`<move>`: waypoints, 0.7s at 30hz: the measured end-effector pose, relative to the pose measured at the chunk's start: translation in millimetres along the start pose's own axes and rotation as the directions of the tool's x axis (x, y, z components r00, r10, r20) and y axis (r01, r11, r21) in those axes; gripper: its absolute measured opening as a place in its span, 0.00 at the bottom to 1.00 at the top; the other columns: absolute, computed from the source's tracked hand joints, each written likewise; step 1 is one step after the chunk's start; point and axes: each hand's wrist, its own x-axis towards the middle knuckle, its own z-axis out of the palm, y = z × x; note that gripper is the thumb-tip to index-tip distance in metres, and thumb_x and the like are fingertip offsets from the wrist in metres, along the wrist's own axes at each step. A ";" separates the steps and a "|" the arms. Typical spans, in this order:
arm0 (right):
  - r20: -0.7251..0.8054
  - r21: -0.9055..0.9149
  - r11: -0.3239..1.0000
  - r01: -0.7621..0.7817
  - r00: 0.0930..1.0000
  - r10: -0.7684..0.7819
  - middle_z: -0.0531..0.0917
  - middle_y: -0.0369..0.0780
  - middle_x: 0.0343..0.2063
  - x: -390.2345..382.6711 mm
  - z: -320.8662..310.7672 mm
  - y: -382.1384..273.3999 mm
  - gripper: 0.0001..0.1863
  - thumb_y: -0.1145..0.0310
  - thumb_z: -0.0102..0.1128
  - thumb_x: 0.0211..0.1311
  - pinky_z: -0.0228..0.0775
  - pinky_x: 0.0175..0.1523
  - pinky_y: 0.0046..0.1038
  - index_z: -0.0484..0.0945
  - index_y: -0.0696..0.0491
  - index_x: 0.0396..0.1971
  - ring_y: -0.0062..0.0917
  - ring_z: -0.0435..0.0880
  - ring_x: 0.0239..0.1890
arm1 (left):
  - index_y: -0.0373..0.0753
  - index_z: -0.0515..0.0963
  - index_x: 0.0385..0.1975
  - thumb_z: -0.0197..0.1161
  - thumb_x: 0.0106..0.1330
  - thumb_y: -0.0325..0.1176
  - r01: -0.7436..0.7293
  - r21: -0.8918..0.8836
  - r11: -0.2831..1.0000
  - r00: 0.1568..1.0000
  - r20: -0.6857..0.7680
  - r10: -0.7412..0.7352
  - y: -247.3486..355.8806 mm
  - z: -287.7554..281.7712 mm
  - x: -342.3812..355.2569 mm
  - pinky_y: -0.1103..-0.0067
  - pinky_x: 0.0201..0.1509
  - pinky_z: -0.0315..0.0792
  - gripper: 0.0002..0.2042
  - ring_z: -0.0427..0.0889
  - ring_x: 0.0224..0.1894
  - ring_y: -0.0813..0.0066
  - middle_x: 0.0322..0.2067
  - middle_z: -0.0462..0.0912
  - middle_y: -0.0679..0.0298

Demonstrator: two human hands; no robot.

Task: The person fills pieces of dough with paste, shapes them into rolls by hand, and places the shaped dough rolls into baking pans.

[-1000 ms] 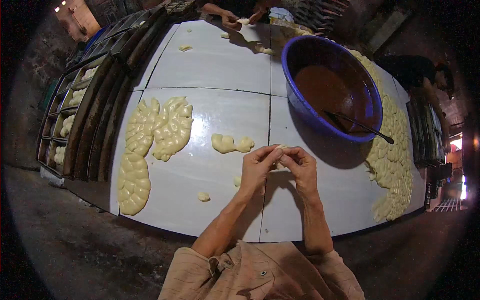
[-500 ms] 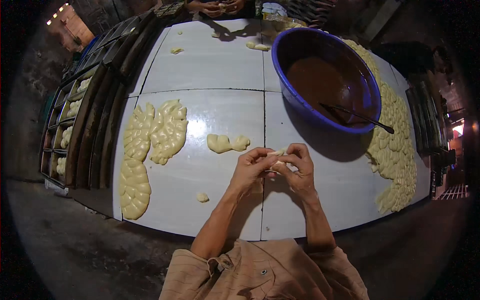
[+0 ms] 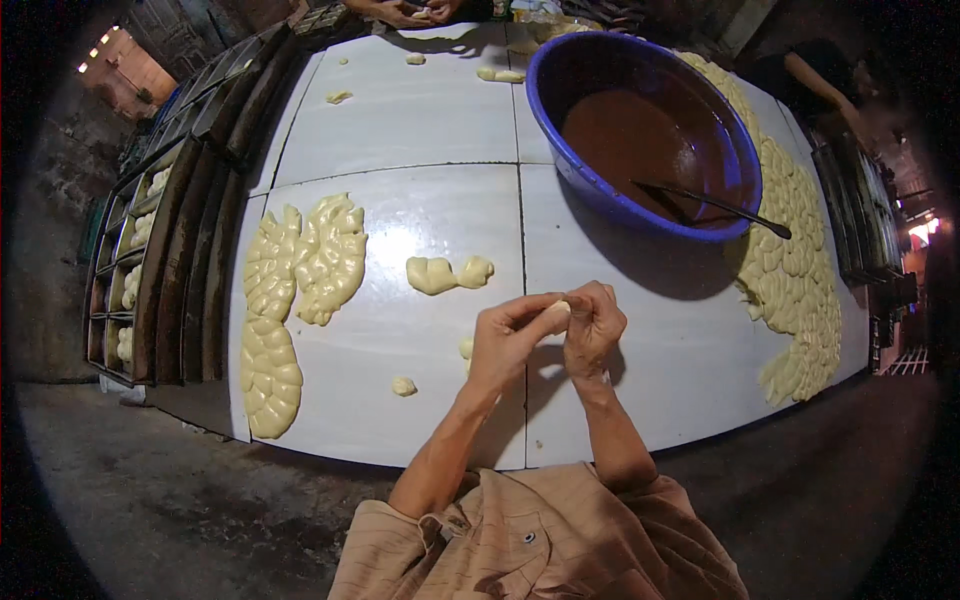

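Small pale-yellow dough piece (image 3: 563, 307): pinched between left hand (image 3: 510, 338) and right hand (image 3: 594, 335), both equally near; above white tiled worktop (image 3: 670, 400), toward near edge; long axis unclear.

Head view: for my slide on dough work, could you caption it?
Left hand and right hand meet at a small dough piece above a white table, near a blue basin.
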 end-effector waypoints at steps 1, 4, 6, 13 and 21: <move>0.047 -0.047 0.999 0.024 0.999 -0.022 0.73 0.37 0.18 1.4 -0.9 -0.8 0.19 0.55 0.61 0.68 0.66 0.33 0.31 0.75 0.54 0.22 0.29 0.71 0.25 | 0.31 0.83 0.47 0.64 0.68 0.33 0.103 -0.002 0.995 0.995 -0.007 -0.103 3.2 -1.6 0.3 0.81 0.40 0.78 0.13 0.82 0.37 0.80 0.38 0.86 0.62; 0.155 -0.068 0.986 -0.150 0.975 0.159 0.76 0.40 0.17 3.2 -3.2 -1.7 0.21 0.56 0.59 0.69 0.64 0.29 0.33 0.78 0.57 0.21 0.31 0.74 0.25 | 0.30 0.84 0.43 0.64 0.68 0.34 0.144 -0.114 0.983 0.985 -0.082 -0.154 -6.4 -4.0 -1.2 0.83 0.37 0.76 0.12 0.81 0.34 0.81 0.33 0.86 0.63; 0.365 -0.201 0.927 -0.316 0.854 0.371 0.84 0.44 0.29 4.5 -15.6 2.0 0.17 0.58 0.61 0.67 0.72 0.33 0.35 0.81 0.59 0.32 0.35 0.83 0.34 | 0.30 0.84 0.42 0.64 0.69 0.34 0.138 -0.033 0.990 0.985 -0.102 -0.141 -15.8 -9.6 -4.2 0.84 0.34 0.75 0.12 0.81 0.32 0.81 0.31 0.85 0.62; 0.497 -0.058 0.987 0.153 0.862 -0.104 0.82 0.45 0.49 -18.8 -47.2 -30.8 0.20 0.68 0.69 0.59 0.81 0.48 0.31 0.78 0.56 0.50 0.36 0.85 0.47 | 0.33 0.84 0.43 0.61 0.71 0.38 0.357 0.054 0.933 0.931 0.064 -0.360 -12.5 -29.8 -5.1 0.86 0.35 0.74 0.14 0.81 0.34 0.84 0.32 0.86 0.65; 0.580 -0.021 0.877 -0.481 0.708 0.402 0.85 0.39 0.35 -38.5 -54.9 18.2 0.14 0.72 0.66 0.61 0.79 0.39 0.24 0.79 0.57 0.46 0.18 0.85 0.36 | 0.36 0.75 0.57 0.69 0.60 0.45 -0.249 0.795 0.553 0.969 0.207 0.138 11.7 -55.7 -26.0 0.61 0.61 0.69 0.28 0.84 0.47 0.60 0.46 0.84 0.54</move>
